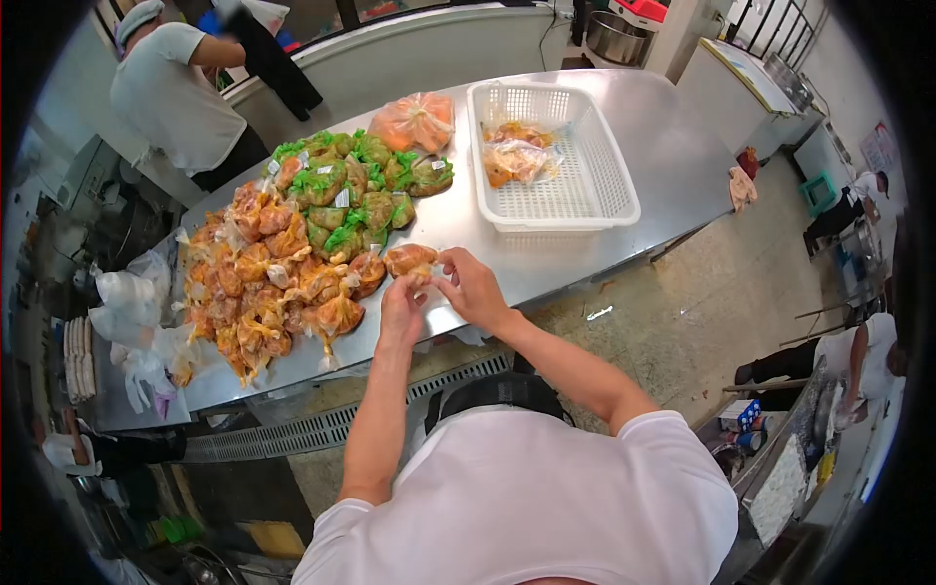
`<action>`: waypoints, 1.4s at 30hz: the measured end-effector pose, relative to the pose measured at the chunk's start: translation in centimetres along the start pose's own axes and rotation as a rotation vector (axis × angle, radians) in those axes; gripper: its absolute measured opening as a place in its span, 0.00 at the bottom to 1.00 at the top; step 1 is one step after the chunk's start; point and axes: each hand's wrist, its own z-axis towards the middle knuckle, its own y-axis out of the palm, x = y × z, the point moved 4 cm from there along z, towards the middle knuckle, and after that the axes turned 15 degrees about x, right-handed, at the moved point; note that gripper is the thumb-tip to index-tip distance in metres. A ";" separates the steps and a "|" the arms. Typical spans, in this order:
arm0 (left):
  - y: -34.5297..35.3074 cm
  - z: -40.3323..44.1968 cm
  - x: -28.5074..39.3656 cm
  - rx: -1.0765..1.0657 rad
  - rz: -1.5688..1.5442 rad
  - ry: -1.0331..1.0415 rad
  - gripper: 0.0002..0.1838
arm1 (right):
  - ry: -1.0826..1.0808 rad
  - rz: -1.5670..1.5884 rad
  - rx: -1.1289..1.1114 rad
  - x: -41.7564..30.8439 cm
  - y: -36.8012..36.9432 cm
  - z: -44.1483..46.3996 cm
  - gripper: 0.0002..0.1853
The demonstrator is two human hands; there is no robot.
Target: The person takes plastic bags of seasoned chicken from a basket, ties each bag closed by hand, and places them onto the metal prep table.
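Observation:
At the near edge of the steel table, both hands meet at a small clear plastic bag of orange-brown food [410, 259]. My left hand [401, 310] pinches the bag's gathered end from the near side. Fingers of my right hand [468, 289] are bent round the same end from the right. The bag lies on or just above the tabletop; which, I cannot tell. Just left of it spreads a large pile of similar orange food bags [258, 283]. Behind these sit bags with green plastic tops [351, 185], some with white labels.
A white plastic basket [556, 222] with a few food bags [520, 156] stands on the steel table [673, 127]. A larger bag of orange pieces [414, 122] is at the back. Co-workers stand at the upper left [175, 88], right and lower left.

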 end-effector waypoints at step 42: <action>28.6 12.1 5.5 -0.156 1.118 1.689 0.08 | 0.427 0.156 0.407 12.6 -23.9 4.1 0.21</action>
